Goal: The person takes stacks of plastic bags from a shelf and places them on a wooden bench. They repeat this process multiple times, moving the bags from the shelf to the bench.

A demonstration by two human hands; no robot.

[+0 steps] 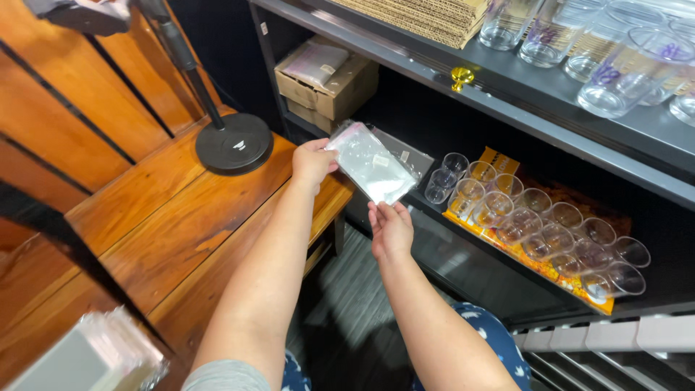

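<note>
Before shelf: both hands' fingers (324, 148) pinch clear bag (371, 164) (opposite ends).

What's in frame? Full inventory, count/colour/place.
clear plastic bag: one, transparent, held up between both hands in front of the shelving
small clear cups: about sixteen, transparent, in rows on the lower shelf
orange-yellow sheet: one, under the cups
tall glasses: several, clear with purple or gold print, top shelf at right
corrugated cardboard: a stack, tan, top shelf
gold knob: one, front edge of top shelf
cardboard box: one, brown, open, back left shelf
round stand base: one, black, on the wooden bench
stack of bags: one, clear, bottom left
left hand: holds the bag's upper left end
right hand: holds the bag's lower end
</note>
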